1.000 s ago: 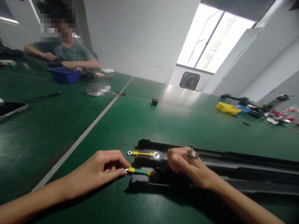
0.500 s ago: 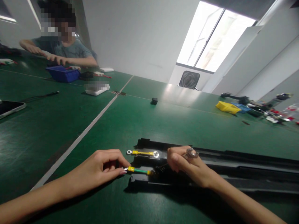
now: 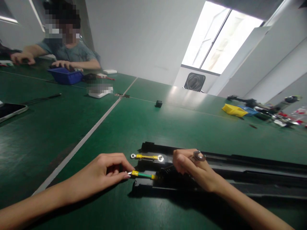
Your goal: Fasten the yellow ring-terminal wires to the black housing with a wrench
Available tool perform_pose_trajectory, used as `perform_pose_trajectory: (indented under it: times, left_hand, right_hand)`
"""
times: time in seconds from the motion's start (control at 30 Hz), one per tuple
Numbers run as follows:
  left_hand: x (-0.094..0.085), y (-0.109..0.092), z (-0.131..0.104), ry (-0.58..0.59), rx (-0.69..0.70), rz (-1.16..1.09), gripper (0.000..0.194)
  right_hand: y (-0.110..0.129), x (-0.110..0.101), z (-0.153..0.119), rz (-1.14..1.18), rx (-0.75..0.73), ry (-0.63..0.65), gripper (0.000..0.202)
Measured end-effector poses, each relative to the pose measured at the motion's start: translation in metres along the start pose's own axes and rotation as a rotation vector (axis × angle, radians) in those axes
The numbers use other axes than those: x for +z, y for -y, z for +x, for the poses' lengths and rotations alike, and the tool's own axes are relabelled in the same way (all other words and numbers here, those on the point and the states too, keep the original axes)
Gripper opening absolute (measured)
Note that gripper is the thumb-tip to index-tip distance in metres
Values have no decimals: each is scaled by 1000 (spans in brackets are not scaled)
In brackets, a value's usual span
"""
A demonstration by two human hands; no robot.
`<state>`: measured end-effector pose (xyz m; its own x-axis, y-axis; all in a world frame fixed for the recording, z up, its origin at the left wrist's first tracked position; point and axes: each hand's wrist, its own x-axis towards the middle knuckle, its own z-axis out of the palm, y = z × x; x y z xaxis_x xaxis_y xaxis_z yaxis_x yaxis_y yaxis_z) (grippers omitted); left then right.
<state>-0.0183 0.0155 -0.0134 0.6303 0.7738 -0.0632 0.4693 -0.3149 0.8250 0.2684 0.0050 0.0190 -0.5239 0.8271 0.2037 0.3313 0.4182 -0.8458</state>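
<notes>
Between its thumb and forefinger, my left hand pinches the metal end of a green wire with yellow sleeves. The wire's other end reaches over a black rail and is lost in shadow. My right hand, with a ring on one finger, is closed above the rails; a dark, blurred item shows under its fingers, too unclear to name. Beyond the green wire, a second yellow-sleeved wire with ring ends lies at the end of another black rail.
A small black cube stands mid-table. At the far left a person sits by a blue bin; a white box and a phone lie nearer. A yellow bin stands at the right.
My right hand has shifted very slightly to the right. My left hand keeps its pinch on the wire. The other person's hands have moved apart, one reaching out to the left.
</notes>
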Motion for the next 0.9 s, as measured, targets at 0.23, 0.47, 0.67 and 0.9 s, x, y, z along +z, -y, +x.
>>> perform_pose_trajectory:
  times: [0.23,0.47,0.67,0.9]
  left_hand:
    - [0,2,-1,-1,13,-9,13]
    - [1,1,-1,-4,6,-12,13]
    - [0,1,1,-4,-4,-13,13]
    - [0,0,0,6,-8,-11,13]
  right_hand:
    - [1,1,0,-20,-8,7,52]
    - [2,0,0,-32,-1,9,52]
    - [1,0,0,-4,2,28,51]
    - [2,0,0,21,7,34,52]
